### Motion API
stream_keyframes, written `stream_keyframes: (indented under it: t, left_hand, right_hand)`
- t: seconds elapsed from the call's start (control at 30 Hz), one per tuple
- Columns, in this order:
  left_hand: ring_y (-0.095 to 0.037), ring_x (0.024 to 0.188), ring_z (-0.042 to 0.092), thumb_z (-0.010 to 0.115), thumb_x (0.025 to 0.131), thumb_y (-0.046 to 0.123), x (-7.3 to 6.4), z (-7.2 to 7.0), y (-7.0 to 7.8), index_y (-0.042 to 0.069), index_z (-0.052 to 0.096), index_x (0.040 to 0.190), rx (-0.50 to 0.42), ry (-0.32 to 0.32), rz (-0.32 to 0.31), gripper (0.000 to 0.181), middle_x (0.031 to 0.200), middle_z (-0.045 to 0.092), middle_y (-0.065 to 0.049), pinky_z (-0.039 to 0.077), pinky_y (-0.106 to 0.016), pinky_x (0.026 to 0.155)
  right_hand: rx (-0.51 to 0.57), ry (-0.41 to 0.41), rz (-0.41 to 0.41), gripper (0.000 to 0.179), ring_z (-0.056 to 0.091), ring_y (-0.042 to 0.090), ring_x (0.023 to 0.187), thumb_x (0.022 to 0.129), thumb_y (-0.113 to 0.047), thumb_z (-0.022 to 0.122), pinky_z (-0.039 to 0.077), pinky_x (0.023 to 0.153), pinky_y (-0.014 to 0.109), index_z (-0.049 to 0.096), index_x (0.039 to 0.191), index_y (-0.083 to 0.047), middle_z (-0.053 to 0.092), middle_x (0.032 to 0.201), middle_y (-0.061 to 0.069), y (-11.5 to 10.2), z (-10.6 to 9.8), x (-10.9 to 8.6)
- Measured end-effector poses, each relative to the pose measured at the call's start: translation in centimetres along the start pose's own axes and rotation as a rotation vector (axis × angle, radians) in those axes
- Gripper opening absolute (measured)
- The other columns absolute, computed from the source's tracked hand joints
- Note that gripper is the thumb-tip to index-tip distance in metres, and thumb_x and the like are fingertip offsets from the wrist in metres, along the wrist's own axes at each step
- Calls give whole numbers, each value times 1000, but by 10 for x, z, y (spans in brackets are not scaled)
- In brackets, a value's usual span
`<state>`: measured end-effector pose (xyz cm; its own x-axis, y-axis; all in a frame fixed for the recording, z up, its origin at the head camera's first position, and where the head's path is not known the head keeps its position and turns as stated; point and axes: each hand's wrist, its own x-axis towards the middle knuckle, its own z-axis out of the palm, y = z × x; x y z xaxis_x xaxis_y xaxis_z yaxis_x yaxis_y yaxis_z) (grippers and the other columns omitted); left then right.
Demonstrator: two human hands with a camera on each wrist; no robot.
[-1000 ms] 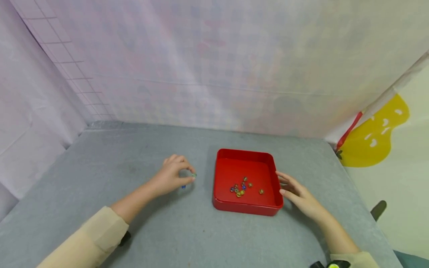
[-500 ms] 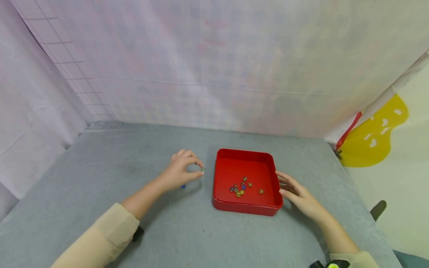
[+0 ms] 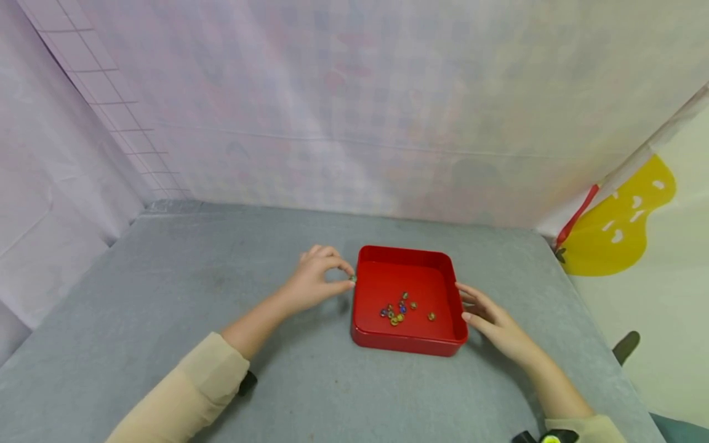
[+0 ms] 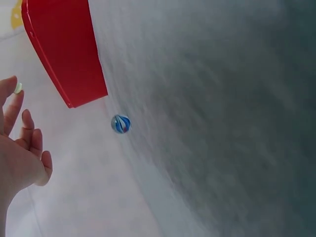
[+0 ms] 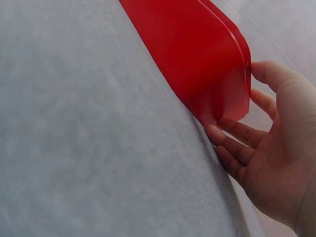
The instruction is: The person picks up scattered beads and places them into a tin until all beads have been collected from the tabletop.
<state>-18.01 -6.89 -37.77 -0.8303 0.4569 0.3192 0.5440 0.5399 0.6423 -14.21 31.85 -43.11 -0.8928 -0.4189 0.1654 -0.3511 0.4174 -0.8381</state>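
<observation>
My left hand (image 3: 314,280) pinches a small greenish marble (image 4: 18,88) between thumb and fingertip, right by the left rim of a red square tin (image 3: 408,344). Several marbles (image 3: 400,318), mostly yellowish with some blue, lie loose on the tin's floor toward the front. My right hand (image 5: 281,153) touches the outside of the tin's right wall with its fingertips, fingers relaxed and slightly bent. A clear marble with blue swirls (image 4: 121,124) lies on the table in the left wrist view; the left arm hides it from the head view.
A grey cloth covers the table (image 3: 277,381). Behind it hangs a pale checked curtain (image 3: 354,123), and another pale sheet hangs at the left. A yellow decoration (image 3: 615,227) with a red strip is at the right.
My left hand has moved right with the green marble, from beside the blue marble to the tin's left rim. The tin and my right hand have stayed in place.
</observation>
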Motion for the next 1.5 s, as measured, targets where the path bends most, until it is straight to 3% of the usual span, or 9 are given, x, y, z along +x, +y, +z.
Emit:
stream_keyframes:
  t: [0.23, 0.6, 1.0, 1.23, 1.5]
  left_hand:
    - [-13, 99, 40, 75, 85, 23, 7, 8, 4, 22, 71, 93, -18, 1, -1, 8, 94, 52, 9, 26, -45, 92]
    - [-14, 99, 40, 74, 86, 21, 15, 17, 8, 20, 70, 92, -58, -7, 8, 7, 100, 57, -3, 25, -46, 92]
    - [-13, 101, 40, 74, 85, 24, 21, 28, 9, 22, 70, 91, -17, -51, 13, 7, 99, 53, 5, 26, -43, 91]
    - [-14, 99, 40, 73, 86, 24, 24, 32, 13, 21, 71, 92, 13, -74, 25, 7, 101, 57, -4, 27, -42, 88]
    - [-13, 95, 40, 73, 85, 24, 26, 39, 13, 22, 71, 90, 77, -99, 45, 5, 97, 55, 2, 28, -40, 86]
  right_hand:
    - [9, -4, 2, 55, 51, 2, 112, 98, -7, 52, 46, 86, 23, 31, 149, -6, 45, 137, 26, 1, 0, -1]
    - [14, -5, 9, 55, 51, 1, 112, 98, -7, 52, 46, 85, 23, 31, 149, -7, 44, 138, 26, 0, 0, -1]
    - [8, -5, -4, 55, 51, 1, 112, 98, -6, 52, 46, 86, 23, 31, 149, -6, 44, 137, 26, 1, 0, -1]
    - [6, -6, 6, 55, 51, 1, 112, 98, -8, 52, 45, 86, 23, 31, 149, -7, 44, 138, 26, 0, 0, -1]
    - [22, -10, 9, 55, 51, 5, 113, 98, -8, 51, 46, 85, 24, 31, 149, -6, 43, 137, 27, 2, 0, -1]
